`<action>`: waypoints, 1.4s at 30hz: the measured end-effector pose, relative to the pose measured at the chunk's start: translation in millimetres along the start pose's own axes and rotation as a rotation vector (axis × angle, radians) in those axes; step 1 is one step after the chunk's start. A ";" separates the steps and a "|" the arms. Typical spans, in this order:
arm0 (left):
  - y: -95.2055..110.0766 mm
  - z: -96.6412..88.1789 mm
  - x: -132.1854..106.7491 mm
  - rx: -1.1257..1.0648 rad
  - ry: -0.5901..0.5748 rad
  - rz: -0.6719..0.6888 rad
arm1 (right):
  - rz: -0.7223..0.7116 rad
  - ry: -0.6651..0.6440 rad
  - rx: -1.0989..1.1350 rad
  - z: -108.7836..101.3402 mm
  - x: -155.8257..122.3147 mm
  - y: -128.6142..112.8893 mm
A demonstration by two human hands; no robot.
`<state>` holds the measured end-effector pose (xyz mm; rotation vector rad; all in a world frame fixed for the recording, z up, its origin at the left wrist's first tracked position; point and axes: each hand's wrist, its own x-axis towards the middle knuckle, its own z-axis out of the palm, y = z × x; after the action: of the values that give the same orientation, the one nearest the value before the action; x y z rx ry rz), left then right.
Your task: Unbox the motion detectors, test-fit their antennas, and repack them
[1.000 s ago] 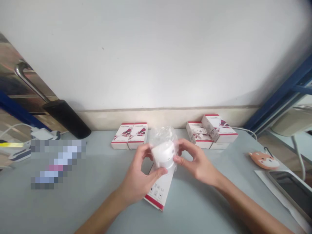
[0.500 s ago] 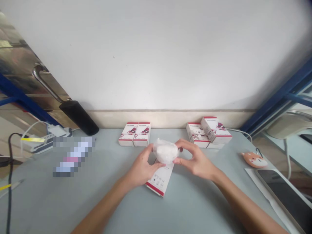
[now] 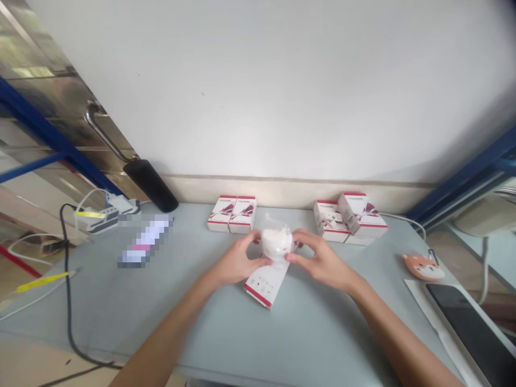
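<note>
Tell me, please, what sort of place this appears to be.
Probably an indoor workbench or desk: a grey tabletop against a white wall, red-and-white boxes near its back edge, and a power strip at the left.

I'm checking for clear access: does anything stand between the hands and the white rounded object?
Only the clear plastic bag around the white rounded object; the left hand and right hand hold it from either side. Nothing else visible stands between.
</note>
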<state>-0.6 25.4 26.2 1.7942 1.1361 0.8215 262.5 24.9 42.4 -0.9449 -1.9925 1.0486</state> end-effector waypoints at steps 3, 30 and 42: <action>0.4 -0.8 -1.2 0.021 0.006 -0.028 | 0.019 -0.049 -0.024 -1.3 0.2 1.7; 7.3 18.1 -15.8 -0.229 0.132 0.163 | -0.140 0.110 -0.269 3.6 -6.7 -9.2; 23.2 11.2 -10.7 -0.087 0.011 -0.011 | -0.082 -0.030 -0.335 -1.7 -2.6 -7.8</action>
<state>13.5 6.6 41.2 1.7120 1.0997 0.8619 263.0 20.2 49.3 -1.0124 -2.2554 0.6996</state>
